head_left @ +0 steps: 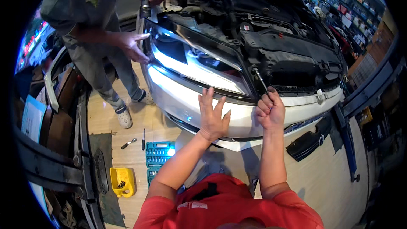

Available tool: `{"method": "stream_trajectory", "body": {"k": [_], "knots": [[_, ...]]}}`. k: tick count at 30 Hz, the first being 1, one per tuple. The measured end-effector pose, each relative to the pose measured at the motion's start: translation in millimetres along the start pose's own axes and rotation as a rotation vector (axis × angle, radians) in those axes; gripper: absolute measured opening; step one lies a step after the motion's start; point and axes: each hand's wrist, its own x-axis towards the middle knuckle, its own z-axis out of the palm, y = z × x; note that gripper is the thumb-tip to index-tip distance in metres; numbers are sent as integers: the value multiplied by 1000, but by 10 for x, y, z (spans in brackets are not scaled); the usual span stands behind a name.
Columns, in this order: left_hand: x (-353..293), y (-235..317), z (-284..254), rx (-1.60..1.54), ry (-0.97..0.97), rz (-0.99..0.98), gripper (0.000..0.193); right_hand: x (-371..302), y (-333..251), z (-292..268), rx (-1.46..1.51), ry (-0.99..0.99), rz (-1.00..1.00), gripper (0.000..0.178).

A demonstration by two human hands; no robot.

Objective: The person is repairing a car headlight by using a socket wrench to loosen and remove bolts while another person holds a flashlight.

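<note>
Head view. The right hand (pixel 271 109) is closed around the lower end of a slim metal tool (pixel 261 80), whose shaft rises, tilted slightly to the left, to the gap beside the inner end of the headlight (pixel 199 64); whether its tip engages a fastener cannot be told. The left hand (pixel 213 116) is empty, its fingers spread wide, palm toward the white bumper (pixel 180 101) just below the headlight; firm contact cannot be confirmed. The headlight sits in the car's front corner, brightly lit, beside the uncovered engine bay (pixel 280 29). At upper left, a second person (pixel 91 29) holds a flashlight (pixel 145 1) upright in one hand and extends the other to the headlight's outer edge. On the floor at lower left lie a ratchet (pixel 128 143), a screwdriver (pixel 143 139) and a teal socket case (pixel 159 145), with a yellow container (pixel 129 179) nearer the viewer, small dark pieces inside. At right, a black grille (pixel 306 143) lies on the floor near the bumper.
</note>
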Motion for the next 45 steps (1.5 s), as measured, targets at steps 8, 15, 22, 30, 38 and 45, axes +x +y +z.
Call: {"method": "stream_trajectory", "body": {"k": [8, 15, 22, 30, 38, 45], "knots": [[49, 35, 61, 86, -11, 10, 68, 14, 253, -21, 307, -106, -32, 14], [498, -13, -18, 85, -19, 37, 63, -42, 72, 41, -129, -38, -86, 17], [1074, -134, 85, 302, -26, 122, 55, -355, -42, -135, -889, 65, -278, 28], [1012, -193, 181, 322, 13, 128, 59, -223, -405, -8, -1754, -116, -374, 50], [1016, -195, 189, 308, 50, 152, 52, -65, -398, 90, -2144, -123, -336, 51], [1021, -201, 168, 340, 25, 142, 54, -10, -507, 189, -2505, -269, -505, 47]]}}
